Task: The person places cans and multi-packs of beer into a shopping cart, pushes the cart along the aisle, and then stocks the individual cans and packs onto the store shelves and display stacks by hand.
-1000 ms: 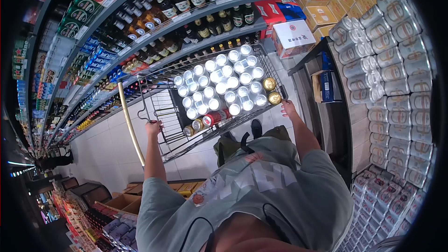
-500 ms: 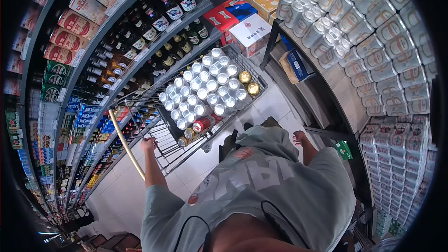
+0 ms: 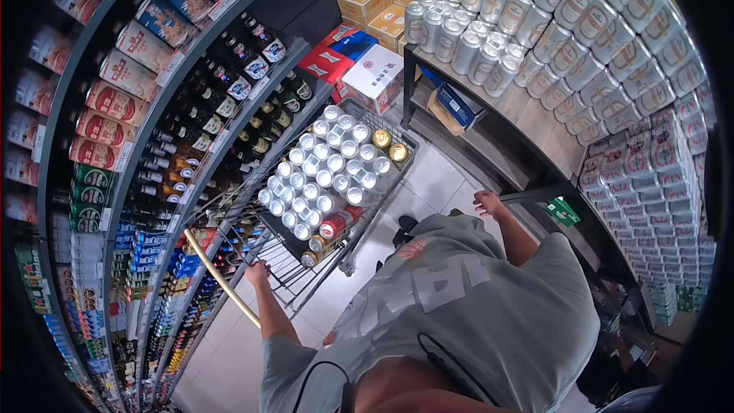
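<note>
Wire shopping cart (image 3: 414, 147), loaded with silver cans (image 3: 324, 178), stands at the person's eleven o'clock. Left hand (image 3: 258, 271): fingers curled at its seven-o'clock edge. Right hand (image 3: 487, 203): fingers parted, off its three-o'clock side.

The head view looks steeply down and forward from close above the wearer's shirt (image 3: 466, 298) at lower centre; the cart (image 3: 289, 275) sits farther off, around mid-frame, within a wide, curved, dark-edged field.

The loose grey-green T-shirt (image 3: 466, 306) has pale block lettering (image 3: 428, 287).
</note>
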The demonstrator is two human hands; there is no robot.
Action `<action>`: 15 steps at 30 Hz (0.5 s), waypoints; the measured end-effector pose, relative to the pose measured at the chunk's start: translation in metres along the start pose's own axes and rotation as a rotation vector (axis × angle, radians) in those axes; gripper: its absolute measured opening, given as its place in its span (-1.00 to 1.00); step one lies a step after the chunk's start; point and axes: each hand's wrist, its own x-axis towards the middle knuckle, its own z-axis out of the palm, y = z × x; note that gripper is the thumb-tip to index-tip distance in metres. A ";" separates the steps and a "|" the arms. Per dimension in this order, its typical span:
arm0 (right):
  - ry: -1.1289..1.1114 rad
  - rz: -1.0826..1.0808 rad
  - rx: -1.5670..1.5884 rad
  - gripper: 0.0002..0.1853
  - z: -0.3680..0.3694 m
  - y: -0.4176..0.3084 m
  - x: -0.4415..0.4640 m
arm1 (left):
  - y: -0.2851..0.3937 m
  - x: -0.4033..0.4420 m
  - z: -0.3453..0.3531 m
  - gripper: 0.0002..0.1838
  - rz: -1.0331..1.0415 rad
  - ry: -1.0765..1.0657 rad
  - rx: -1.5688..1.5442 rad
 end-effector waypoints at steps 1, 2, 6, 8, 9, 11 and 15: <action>0.004 -0.028 -0.031 -0.59 -0.009 -0.001 0.002 | -0.003 0.003 0.003 -0.93 -0.007 0.002 -0.008; 0.024 -0.029 -0.046 -0.59 0.001 -0.004 -0.013 | -0.008 0.014 -0.016 -0.94 -0.023 0.007 -0.018; 0.110 -0.146 0.017 -0.67 -0.023 -0.026 -0.031 | -0.001 0.003 -0.015 -0.97 0.007 0.026 0.048; 0.191 -0.225 0.108 -0.68 -0.028 -0.049 -0.047 | -0.001 -0.003 -0.010 -0.98 -0.001 0.056 0.079; 0.184 -0.311 0.197 -0.72 -0.029 -0.054 -0.047 | -0.007 0.004 -0.017 -0.91 0.012 0.004 0.031; 0.198 -0.452 0.334 -0.76 -0.035 -0.085 -0.063 | -0.009 0.003 -0.014 -0.89 0.001 0.024 0.040; 0.266 -0.555 0.561 -0.77 -0.058 -0.140 -0.054 | -0.004 -0.007 -0.015 -0.81 0.038 0.150 0.143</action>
